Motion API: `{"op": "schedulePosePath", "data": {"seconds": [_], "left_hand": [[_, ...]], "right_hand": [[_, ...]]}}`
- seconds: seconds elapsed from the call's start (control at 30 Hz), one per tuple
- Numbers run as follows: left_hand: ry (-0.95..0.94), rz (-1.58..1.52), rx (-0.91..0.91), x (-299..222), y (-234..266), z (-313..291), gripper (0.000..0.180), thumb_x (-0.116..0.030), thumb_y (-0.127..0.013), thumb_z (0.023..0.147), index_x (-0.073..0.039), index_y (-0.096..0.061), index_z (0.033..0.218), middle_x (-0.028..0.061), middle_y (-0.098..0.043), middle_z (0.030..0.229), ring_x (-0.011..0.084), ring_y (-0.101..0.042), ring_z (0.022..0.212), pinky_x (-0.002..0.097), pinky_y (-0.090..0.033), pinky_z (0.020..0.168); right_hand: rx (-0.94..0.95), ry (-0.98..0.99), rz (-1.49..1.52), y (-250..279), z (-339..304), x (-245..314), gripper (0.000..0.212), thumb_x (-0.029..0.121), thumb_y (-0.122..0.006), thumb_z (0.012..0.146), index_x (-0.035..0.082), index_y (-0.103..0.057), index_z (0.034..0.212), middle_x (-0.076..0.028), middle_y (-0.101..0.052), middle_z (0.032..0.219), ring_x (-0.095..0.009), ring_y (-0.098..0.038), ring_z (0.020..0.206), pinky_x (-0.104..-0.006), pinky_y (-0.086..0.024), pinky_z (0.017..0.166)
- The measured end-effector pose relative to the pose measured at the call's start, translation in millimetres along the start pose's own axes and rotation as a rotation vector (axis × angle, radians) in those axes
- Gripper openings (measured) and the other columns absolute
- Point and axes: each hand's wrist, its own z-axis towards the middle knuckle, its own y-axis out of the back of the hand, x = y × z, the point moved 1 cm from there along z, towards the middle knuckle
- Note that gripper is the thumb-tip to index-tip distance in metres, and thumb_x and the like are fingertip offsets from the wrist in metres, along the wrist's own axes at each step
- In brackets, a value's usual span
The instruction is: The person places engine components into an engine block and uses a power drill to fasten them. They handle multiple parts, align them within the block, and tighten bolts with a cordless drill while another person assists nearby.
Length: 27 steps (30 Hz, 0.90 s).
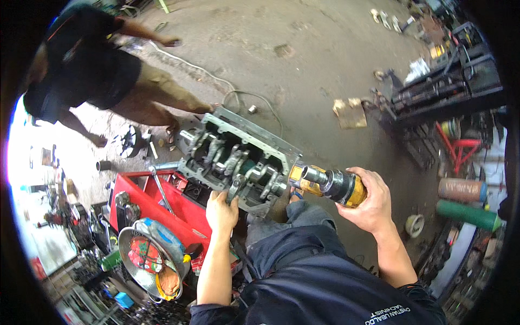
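An engine block (250,208) with its crankshaft (232,161) exposed lies in front of me, crankcase side up. My left hand (221,212) is at the block's near edge, its fingers closed on a grey bearing cap (235,188) that stands up beside the crankshaft. How far the cap is seated cannot be made out. On the right, my right hand (374,201) wraps round a yellow and black cordless impact wrench (341,187). Its socket end (314,175) points left toward the block's right end, apart from it.
A red tool cart (187,219) adjoins the block on the left, with a long ratchet wrench (161,189) on it. Nearer is a metal basin (127,254) holding rags. Another person (92,65) stands at the far left. A cable (208,73) crosses the floor; gas cylinders (467,215) lie right.
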Motion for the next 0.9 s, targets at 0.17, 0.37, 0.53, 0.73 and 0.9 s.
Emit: {"op": "schedulePosePath", "data": {"seconds": [0.17, 0.37, 0.53, 0.73, 0.9], "left_hand": [[-0.033, 0.091, 0.024, -2.7, -107.5, 30.6, 0.036, -0.023, -0.08, 0.081, -0.001, -0.075, 0.109, 0.0179, -0.068, 0.106, 0.0378, -0.067, 0.1, 0.0444, -0.054, 0.087], [0.104, 0.232, 0.084, -10.5, -158.8, 54.2, 0.041, -0.025, -0.083, 0.081, -0.006, -0.076, 0.117, 0.0179, -0.068, 0.118, 0.0379, -0.068, 0.108, 0.045, -0.056, 0.092], [0.143, 0.251, 0.108, -10.4, -179.8, 59.2, 0.041, -0.025, -0.084, 0.079, -0.007, -0.076, 0.115, 0.0159, -0.069, 0.119, 0.0374, -0.069, 0.107, 0.0443, -0.056, 0.092], [0.226, 0.311, 0.086, -10.0, -187.0, 64.8, 0.052, -0.031, -0.088, 0.077, -0.012, -0.072, 0.123, 0.0143, -0.068, 0.123, 0.0366, -0.067, 0.11, 0.0459, -0.055, 0.094], [0.167, 0.168, 0.016, -44.7, -155.9, 22.6, 0.07, -0.036, -0.086, 0.079, -0.008, -0.06, 0.137, 0.0196, -0.064, 0.128, 0.0398, -0.062, 0.116, 0.0506, -0.051, 0.097]], "right_hand": [[0.038, -0.148, -0.019, 23.6, -40.8, -71.0, 0.061, 0.014, -0.086, 0.056, 0.008, -0.067, 0.113, -0.012, -0.071, 0.101, -0.034, -0.068, 0.092, -0.0426, -0.055, 0.085], [0.099, -0.235, -0.047, 35.5, -68.2, -118.6, 0.059, 0.013, -0.087, 0.055, 0.009, -0.067, 0.111, -0.011, -0.071, 0.098, -0.034, -0.067, 0.089, -0.0426, -0.055, 0.083], [0.079, -0.27, -0.036, 36.4, -76.1, -135.4, 0.058, 0.013, -0.086, 0.055, 0.01, -0.067, 0.11, -0.009, -0.071, 0.097, -0.033, -0.067, 0.089, -0.0427, -0.054, 0.083], [0.111, -0.254, 0.001, 35.7, -66.8, -139.3, 0.059, 0.014, -0.087, 0.056, 0.011, -0.067, 0.111, -0.01, -0.071, 0.1, -0.033, -0.067, 0.091, -0.0431, -0.054, 0.085], [0.074, -0.363, 0.086, 24.5, -57.6, -127.2, 0.06, 0.016, -0.088, 0.06, 0.009, -0.067, 0.116, -0.011, -0.073, 0.106, -0.034, -0.07, 0.1, -0.043, -0.056, 0.092]]}}
